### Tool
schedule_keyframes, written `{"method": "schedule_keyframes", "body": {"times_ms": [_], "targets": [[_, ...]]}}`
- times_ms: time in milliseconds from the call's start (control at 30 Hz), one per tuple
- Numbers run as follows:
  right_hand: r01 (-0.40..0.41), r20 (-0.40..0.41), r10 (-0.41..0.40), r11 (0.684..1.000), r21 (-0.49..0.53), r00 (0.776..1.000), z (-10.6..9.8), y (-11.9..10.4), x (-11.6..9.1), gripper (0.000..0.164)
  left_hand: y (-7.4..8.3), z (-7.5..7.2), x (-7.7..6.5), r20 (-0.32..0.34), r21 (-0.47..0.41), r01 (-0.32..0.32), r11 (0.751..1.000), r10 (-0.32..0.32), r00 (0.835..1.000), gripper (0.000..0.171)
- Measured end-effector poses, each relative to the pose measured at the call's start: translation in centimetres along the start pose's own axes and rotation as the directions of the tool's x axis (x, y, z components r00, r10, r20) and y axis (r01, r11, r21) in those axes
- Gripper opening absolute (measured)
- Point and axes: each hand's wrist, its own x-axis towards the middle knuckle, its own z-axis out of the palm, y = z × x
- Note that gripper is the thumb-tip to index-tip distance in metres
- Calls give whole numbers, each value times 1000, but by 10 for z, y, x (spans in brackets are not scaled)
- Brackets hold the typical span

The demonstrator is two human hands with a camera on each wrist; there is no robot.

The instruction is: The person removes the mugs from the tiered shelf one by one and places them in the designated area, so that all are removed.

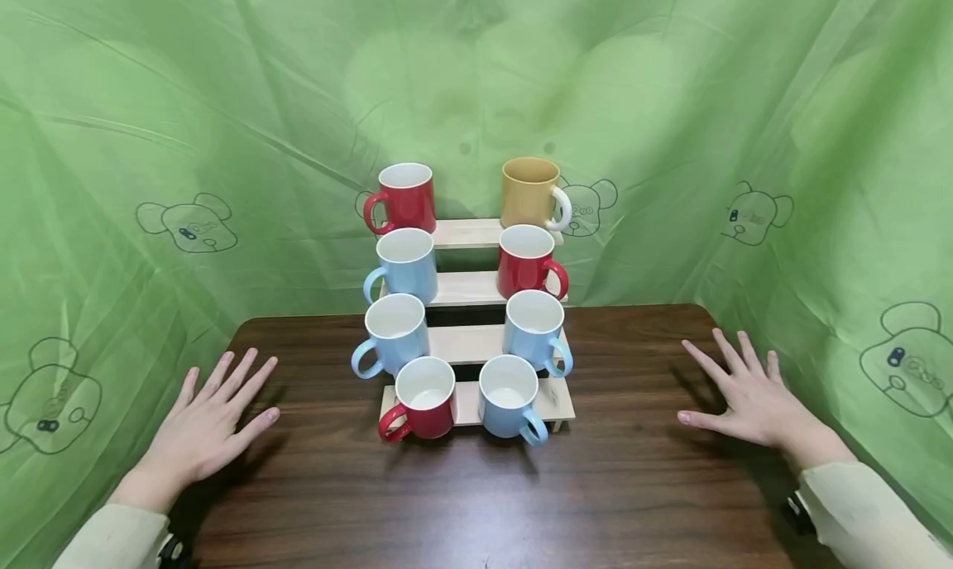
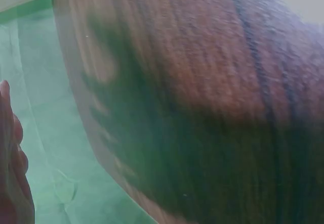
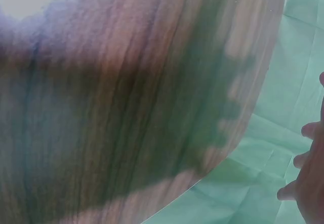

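Note:
My left hand [image 1: 204, 424] is spread palm down at the left side of the table, holding nothing. Over the right side, my right hand [image 1: 752, 399] has its fingers fanned out and holds nothing. Between them stands a stepped wooden rack [image 1: 465, 344] with two mugs on each tier. On top are a red mug [image 1: 413, 201] and a tan mug [image 1: 524, 197] with a white handle. Below come a light blue mug [image 1: 409, 270] and a red mug [image 1: 519, 267], then two light blue mugs. The lowest tier bears a red mug [image 1: 435, 412] and a light blue mug [image 1: 499, 412].
The dark wood-grain table [image 1: 476, 503] has rounded far corners. Green cloth [image 1: 298, 139] printed with bear faces hangs behind it and along both sides. Hand shadows fall across the tabletop in both wrist views. The mug handles jut outward past the rack's sides.

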Motion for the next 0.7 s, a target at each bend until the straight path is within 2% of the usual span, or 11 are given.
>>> {"method": "schedule_keyframes", "body": {"times_ms": [333,700], "targets": [[7,-11,-6,999,53,1000,-7,-8,10,123,7,-11,11,0,6,-11,1000,11,1000,87],[-12,0,12,995,103,1000,-16,-18,21,121,12,-23,29,-10,-31,2,1000,-2,1000,84]]}}
